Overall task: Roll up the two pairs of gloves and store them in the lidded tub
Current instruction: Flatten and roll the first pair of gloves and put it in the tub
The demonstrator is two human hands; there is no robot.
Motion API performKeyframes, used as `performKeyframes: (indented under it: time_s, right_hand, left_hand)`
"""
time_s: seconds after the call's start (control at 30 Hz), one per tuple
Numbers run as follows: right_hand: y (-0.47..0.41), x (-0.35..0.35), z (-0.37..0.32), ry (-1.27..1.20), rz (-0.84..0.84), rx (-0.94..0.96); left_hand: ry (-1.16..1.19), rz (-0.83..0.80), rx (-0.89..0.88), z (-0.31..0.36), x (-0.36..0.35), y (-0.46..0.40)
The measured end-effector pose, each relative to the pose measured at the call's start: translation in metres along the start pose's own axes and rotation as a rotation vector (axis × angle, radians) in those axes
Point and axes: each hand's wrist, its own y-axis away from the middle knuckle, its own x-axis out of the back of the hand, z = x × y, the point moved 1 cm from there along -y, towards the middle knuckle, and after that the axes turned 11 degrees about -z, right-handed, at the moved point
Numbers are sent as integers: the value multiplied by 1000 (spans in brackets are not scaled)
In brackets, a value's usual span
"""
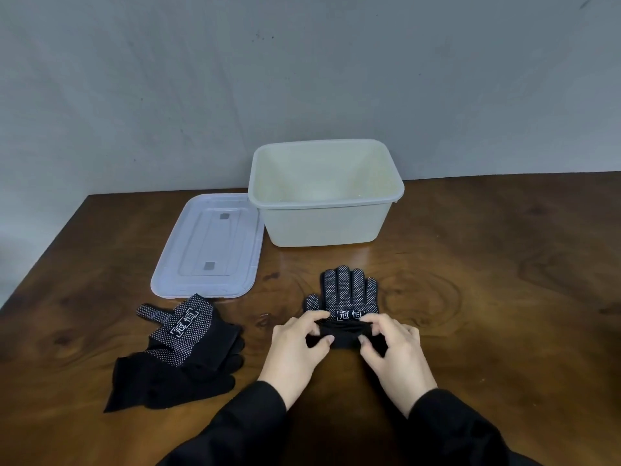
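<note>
A black glove pair with white grip dots (347, 294) lies flat in the middle of the table, fingers pointing away from me. Its cuff end is rolled up, and my left hand (295, 348) and my right hand (396, 351) both pinch that roll from either side. A second black dotted glove pair (178, 351) lies in a loose heap at the left. The cream tub (322, 227) stands open behind the gloves, nothing visible inside. Its clear lid (208, 247) lies flat on the table to the tub's left.
The brown wooden table (487, 297) runs up to a grey wall at the back. Its left edge slants from the lid's far corner down toward me. My black sleeves (235, 432) cover the near edge.
</note>
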Motion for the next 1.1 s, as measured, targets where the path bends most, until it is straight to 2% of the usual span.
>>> performKeyframes:
  time_s: [0.2,0.27,0.33,0.4,0.57,0.87,1.1]
  right_hand:
    - [-5,1,-4,235,49,137]
    - [-4,1,-4,357,53,232]
    - [-3,0,0,413,8,292]
    - [-1,2,9,428,-31,324]
    - [2,11,15,375,-86,300]
    - [-9,10,7,356,-38,279]
    - [5,23,-2,330,-182,280]
  left_hand:
    - [-132,110,-75,3,1,0]
    - [-315,142,-222,0,3,4]
    - [-575,90,-439,-9,4,7]
    - [-684,16,-529,-17,7,7]
    - [-676,7,-494,-15,8,9]
    - [-660,79,-479,-3,3,-7]
    - [-544,29,-472,1,6,18]
